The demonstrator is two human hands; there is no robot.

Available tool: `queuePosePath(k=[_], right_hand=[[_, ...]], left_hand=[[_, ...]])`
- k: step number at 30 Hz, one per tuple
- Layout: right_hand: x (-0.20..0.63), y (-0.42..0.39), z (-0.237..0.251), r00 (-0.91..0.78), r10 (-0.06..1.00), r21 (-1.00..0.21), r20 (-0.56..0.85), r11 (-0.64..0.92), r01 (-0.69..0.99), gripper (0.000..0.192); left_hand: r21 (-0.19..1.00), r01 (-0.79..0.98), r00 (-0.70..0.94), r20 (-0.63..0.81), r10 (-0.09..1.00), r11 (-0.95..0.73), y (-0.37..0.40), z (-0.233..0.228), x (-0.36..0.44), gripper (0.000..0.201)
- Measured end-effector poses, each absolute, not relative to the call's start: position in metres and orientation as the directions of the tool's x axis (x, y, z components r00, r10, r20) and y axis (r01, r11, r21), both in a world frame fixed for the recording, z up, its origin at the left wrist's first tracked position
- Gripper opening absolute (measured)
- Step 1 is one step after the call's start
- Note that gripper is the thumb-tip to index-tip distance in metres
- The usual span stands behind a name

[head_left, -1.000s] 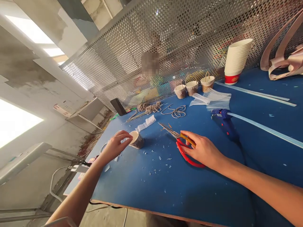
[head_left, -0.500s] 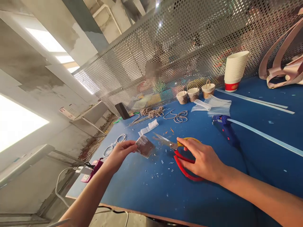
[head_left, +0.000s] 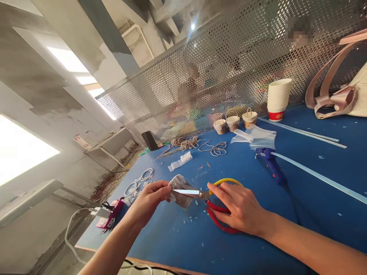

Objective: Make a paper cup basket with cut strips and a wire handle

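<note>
My left hand (head_left: 150, 198) pinches a small brown-wrapped paper cup (head_left: 180, 194) by its rim and holds it above the blue table (head_left: 177, 244). My right hand (head_left: 239, 208) grips scissors (head_left: 213, 198) with red and yellow handles. Their blades point left and lie across the cup. A blue glue gun (head_left: 271, 168) lies to the right of my right hand, with a long clear glue stick (head_left: 318, 175) trailing from it.
Three small handled cup baskets (head_left: 233, 123) and a stack of paper cups (head_left: 277, 99) stand along the perforated metal screen (head_left: 229, 65). Clear strips (head_left: 255, 136), twine coils (head_left: 216, 147), a white ribbed strip (head_left: 180, 160), wire rings (head_left: 140, 181) and a pink bag (head_left: 341, 95) lie around. People are behind the screen.
My left hand picked the cup off the table and tilted it. My right hand took hold of the scissors, lifted them and swung the blades left onto the cup.
</note>
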State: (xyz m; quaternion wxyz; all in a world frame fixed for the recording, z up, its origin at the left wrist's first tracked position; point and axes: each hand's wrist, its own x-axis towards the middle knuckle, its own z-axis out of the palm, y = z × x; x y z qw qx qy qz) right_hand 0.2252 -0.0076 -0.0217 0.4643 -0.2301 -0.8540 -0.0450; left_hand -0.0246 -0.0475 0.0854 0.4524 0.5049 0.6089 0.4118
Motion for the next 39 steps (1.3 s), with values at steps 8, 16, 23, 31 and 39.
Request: queuePosePath(k=[8, 16, 23, 31, 39], right_hand=[[0.226, -0.009, -0.019, -0.484, 0.323, -0.091, 0.814, 0.892, 0.443, 0.047], [0.227, -0.010, -0.016, -0.501, 0.282, -0.037, 0.819, 0.896, 0.443, 0.038], [0.227, -0.011, -0.016, -0.495, 0.274, -0.035, 0.825, 0.899, 0.438, 0.035], [0.226, -0.009, -0.018, -0.476, 0.250, -0.015, 0.843, 0.895, 0.445, 0.031], [0.228, -0.008, -0.019, -0.554, 0.170, 0.091, 0.815, 0.907, 0.412, 0.032]], left_hand=[[0.965, 0.198, -0.073, -0.161, 0.984, 0.173, -0.053, 0.086, -0.019, 0.022], [0.957, 0.241, -0.081, -0.145, 0.986, 0.160, -0.058, 0.090, -0.016, 0.023], [0.952, 0.261, -0.082, -0.145, 0.986, 0.162, -0.059, 0.088, -0.018, 0.025], [0.952, 0.257, -0.062, -0.157, 0.986, 0.168, -0.060, 0.087, -0.020, 0.022], [0.934, 0.339, -0.086, -0.090, 0.992, 0.114, -0.058, 0.085, -0.024, 0.022]])
